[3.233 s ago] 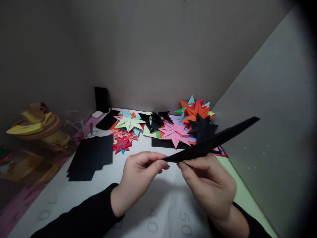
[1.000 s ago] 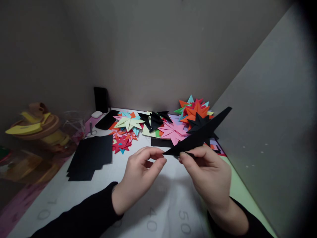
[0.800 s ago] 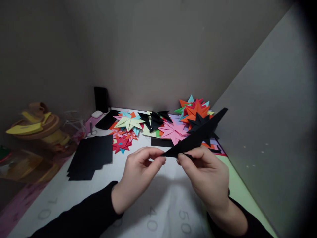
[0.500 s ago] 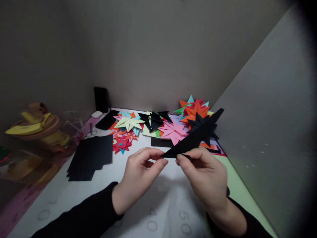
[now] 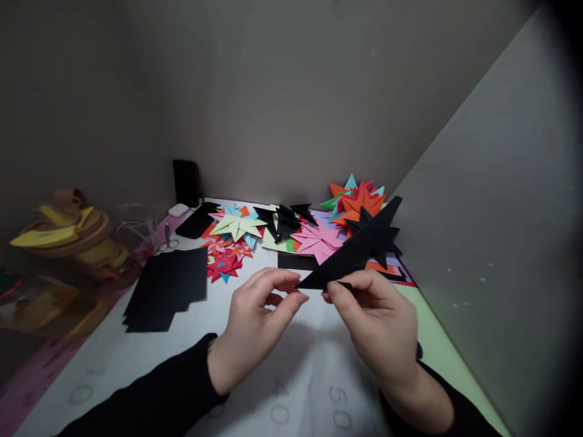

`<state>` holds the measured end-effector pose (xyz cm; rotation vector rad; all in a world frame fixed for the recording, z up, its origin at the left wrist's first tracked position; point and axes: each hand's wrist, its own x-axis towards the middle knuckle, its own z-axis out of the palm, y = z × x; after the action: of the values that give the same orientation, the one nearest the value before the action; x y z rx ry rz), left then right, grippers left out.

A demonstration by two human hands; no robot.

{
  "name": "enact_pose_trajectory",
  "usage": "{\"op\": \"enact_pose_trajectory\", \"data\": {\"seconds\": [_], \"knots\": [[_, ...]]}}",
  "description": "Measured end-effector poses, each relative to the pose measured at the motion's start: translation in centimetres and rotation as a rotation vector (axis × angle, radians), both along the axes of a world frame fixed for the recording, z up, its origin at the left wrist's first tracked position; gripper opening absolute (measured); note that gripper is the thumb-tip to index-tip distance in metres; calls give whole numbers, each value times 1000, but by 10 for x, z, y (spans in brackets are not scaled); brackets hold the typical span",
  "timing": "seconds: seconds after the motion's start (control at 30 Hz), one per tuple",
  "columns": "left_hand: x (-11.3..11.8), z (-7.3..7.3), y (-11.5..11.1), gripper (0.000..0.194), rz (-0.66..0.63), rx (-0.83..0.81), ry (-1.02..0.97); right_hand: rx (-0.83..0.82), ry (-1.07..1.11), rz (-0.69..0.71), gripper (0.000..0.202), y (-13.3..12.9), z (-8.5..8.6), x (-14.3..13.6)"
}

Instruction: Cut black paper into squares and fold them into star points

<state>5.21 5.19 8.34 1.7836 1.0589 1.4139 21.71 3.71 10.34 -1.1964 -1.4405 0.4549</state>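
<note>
A piece of folded black paper [image 5: 353,252] slants up to the right between my hands, its sharp point toward the left. My right hand [image 5: 380,321] pinches its lower folded edge between thumb and fingers. At the narrow point, the thumb and index finger of my left hand [image 5: 255,321] close around the tip. Behind the paper lie a pink paper star [image 5: 320,241] and a dark folded star [image 5: 392,240], partly covered by it.
Black paper sheets [image 5: 166,288] are stacked on the left of the white table. Several coloured paper stars [image 5: 237,224] lie at the back, near small scissors [image 5: 169,241] and a black phone-like slab [image 5: 198,220]. A grey wall [image 5: 492,200] rises on the right.
The folded paper's upper end has dipped slightly and shifted left. My right thumb has moved a little along its edge, while my left hand is nearly still.
</note>
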Motion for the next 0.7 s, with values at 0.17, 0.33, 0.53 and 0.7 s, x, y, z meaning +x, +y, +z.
{"op": "enact_pose_trajectory", "data": {"seconds": [0.17, 0.33, 0.53, 0.7], "knots": [[1, 0, 0, 16, -34, 87, -81, -26, 8, 15, 11, -1, -2, 0], [5, 8, 2, 24, -45, -296, -326, 23, -19, 8, 3, 1, -6, -2], [2, 13, 1, 30, -115, -590, -594, -30, 3, 116, 4, 4, -9, -11], [-4, -2, -14, 28, -83, -780, -693, -113, 6, 125, 8, -13, -33, -15]]}}
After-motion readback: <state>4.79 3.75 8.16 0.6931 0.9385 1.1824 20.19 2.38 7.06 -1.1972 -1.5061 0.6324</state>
